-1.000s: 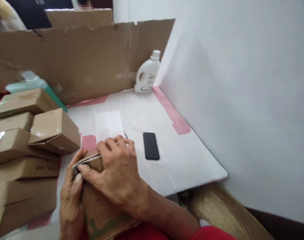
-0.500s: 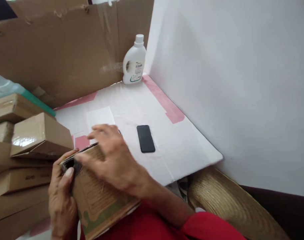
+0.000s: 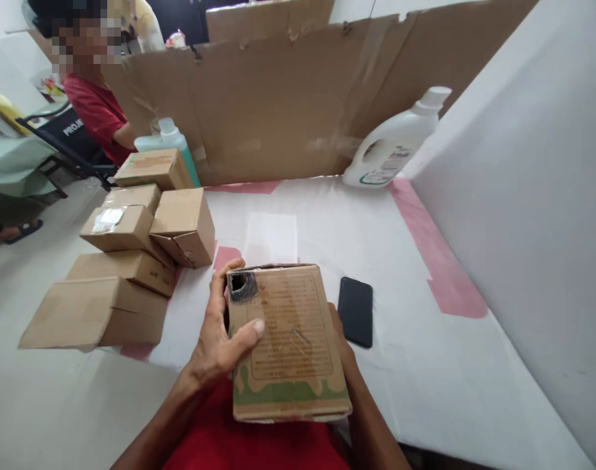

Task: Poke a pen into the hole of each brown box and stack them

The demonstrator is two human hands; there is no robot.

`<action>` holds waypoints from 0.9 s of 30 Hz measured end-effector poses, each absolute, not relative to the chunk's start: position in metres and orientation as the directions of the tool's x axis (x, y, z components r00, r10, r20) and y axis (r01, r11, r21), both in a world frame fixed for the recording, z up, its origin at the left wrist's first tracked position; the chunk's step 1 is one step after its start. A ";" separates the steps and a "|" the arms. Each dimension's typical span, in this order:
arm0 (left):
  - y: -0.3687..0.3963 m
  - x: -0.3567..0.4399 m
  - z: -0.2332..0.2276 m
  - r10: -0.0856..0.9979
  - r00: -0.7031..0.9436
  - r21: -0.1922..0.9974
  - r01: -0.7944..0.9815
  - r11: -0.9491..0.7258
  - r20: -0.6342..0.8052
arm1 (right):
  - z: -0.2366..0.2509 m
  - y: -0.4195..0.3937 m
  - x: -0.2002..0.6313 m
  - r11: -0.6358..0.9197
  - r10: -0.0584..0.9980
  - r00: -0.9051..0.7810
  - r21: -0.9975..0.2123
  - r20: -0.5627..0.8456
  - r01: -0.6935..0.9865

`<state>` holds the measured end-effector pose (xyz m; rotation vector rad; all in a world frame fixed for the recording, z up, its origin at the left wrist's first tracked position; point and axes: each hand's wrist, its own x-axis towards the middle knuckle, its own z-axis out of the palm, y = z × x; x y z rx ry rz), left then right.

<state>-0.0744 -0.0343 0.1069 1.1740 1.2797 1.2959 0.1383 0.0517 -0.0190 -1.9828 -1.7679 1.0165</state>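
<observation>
From the head camera, the left hand [image 3: 218, 339] is wrapping around the left edge of a printed carton [image 3: 286, 343], thumb lying across its top face. The right hand [image 3: 344, 349] is cupping the carton's right side from beneath, mostly hidden. Both are closed on it, keeping it just above the near edge of the white table [image 3: 425, 365]. A black phone [image 3: 355, 311] is lying just right of it, 6 brown boxes [image 3: 131, 254] are sitting stacked to the left, and a white bottle [image 3: 393, 143] is leaning against the cardboard screen [image 3: 278, 104].
</observation>
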 end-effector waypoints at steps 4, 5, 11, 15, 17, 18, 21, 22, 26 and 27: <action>-0.037 -0.077 0.101 0.996 -0.090 1.000 0.024 -0.016 0.018 | 0.007 0.066 0.156 -0.211 0.975 0.172 -0.849 -0.144 0.485; -0.038 -0.077 0.100 0.996 -0.084 0.999 0.031 -0.022 0.024 | 0.021 0.067 0.159 -0.159 0.961 0.265 -0.940 -0.078 0.301; -0.043 -0.072 0.104 0.998 -0.055 0.997 0.066 -0.029 0.032 | 0.126 0.038 0.138 0.280 0.955 0.204 -0.877 0.214 -0.391; -0.045 -0.070 0.107 0.998 -0.032 0.988 0.149 -0.044 0.049 | 0.147 0.012 0.111 0.265 0.924 -0.204 -0.925 0.324 -0.271; -0.045 -0.069 0.107 0.997 -0.027 0.980 0.183 -0.072 0.078 | 0.144 0.007 0.106 0.272 0.900 -0.297 -0.943 0.320 -0.192; -0.045 -0.069 0.106 0.995 -0.026 0.976 0.198 -0.085 0.092 | 0.141 0.007 0.105 0.278 0.899 -0.304 -0.947 0.315 -0.160; -0.046 -0.069 0.104 0.992 -0.027 0.967 0.228 -0.115 0.125 | 0.137 0.007 0.104 0.316 0.903 -0.283 -0.946 0.323 -0.074; -0.045 -0.069 0.104 0.991 -0.026 0.965 0.233 -0.121 0.131 | 0.137 0.007 0.104 0.334 0.899 -0.284 -0.941 0.335 -0.054; -0.044 -0.069 0.103 0.990 -0.030 0.964 0.235 -0.126 0.137 | 0.141 0.006 0.101 0.386 0.876 -0.308 -0.922 0.371 -0.014; -0.044 -0.069 0.103 0.990 -0.034 0.964 0.235 -0.125 0.137 | 0.141 0.006 0.100 0.393 0.873 -0.310 -0.920 0.377 -0.013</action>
